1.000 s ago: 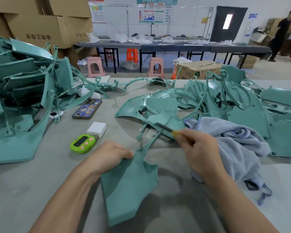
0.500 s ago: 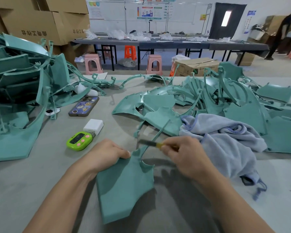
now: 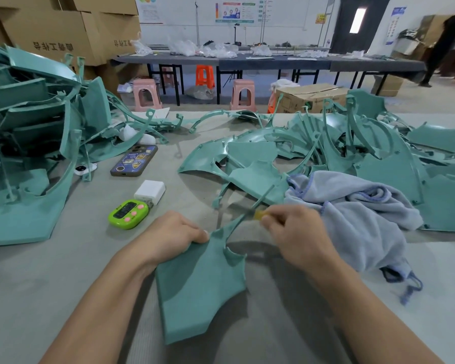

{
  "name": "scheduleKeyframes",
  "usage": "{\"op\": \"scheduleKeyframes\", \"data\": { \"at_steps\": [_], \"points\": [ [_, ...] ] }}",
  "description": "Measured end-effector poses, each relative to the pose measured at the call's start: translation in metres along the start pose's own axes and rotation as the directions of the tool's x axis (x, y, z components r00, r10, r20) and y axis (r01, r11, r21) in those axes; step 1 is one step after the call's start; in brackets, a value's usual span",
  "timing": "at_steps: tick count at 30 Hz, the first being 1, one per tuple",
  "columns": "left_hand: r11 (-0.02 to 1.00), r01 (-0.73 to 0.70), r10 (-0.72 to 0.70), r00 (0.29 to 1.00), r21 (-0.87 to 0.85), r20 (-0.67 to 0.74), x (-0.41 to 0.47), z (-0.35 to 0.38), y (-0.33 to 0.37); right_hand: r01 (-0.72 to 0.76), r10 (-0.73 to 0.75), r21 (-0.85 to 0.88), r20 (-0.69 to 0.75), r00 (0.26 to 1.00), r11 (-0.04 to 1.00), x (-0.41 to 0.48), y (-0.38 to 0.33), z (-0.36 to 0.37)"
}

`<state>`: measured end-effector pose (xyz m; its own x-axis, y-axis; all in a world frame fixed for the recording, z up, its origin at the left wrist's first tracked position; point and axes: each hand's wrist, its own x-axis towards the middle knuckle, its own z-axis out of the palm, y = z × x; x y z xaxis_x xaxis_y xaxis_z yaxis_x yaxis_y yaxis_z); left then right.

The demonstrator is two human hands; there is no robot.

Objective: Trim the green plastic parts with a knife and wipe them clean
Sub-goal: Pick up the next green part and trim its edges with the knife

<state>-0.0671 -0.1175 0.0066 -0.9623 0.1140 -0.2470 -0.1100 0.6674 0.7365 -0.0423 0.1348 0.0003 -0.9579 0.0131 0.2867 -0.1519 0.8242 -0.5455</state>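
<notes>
A flat green plastic part (image 3: 199,287) lies on the grey table in front of me, its thin curved arm reaching up and right. My left hand (image 3: 172,236) grips the part's upper left edge. My right hand (image 3: 297,232) pinches a small knife (image 3: 258,214) with a yellow handle; its blade lies against the thin arm, blurred. A light blue cloth (image 3: 360,214) lies crumpled just right of my right hand.
Stacked green parts (image 3: 29,143) fill the left; a loose heap of green parts (image 3: 352,153) covers the right. A phone (image 3: 134,160), a white charger (image 3: 150,191) and a green timer (image 3: 128,214) lie left of my hands. A person walks at the far right.
My right hand and the knife slid down the thin arm toward me, then back up and right a little. My left hand kept its grip.
</notes>
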Motion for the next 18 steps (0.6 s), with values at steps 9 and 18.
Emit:
{"op": "scheduleKeyframes", "data": {
  "at_steps": [9, 18],
  "points": [
    [0.999, -0.028, 0.025, 0.988, -0.020, -0.154, 0.009, 0.007, 0.001, 0.038, 0.030, 0.366, -0.178, 0.984, 0.930, -0.006, 0.000, 0.000],
    [0.968, -0.055, 0.004, 0.979, -0.247, -0.202, 0.003, 0.006, 0.009, 0.000, -0.057, 0.424, 0.123, 0.991, 0.905, -0.006, -0.003, 0.004]
  ]
}}
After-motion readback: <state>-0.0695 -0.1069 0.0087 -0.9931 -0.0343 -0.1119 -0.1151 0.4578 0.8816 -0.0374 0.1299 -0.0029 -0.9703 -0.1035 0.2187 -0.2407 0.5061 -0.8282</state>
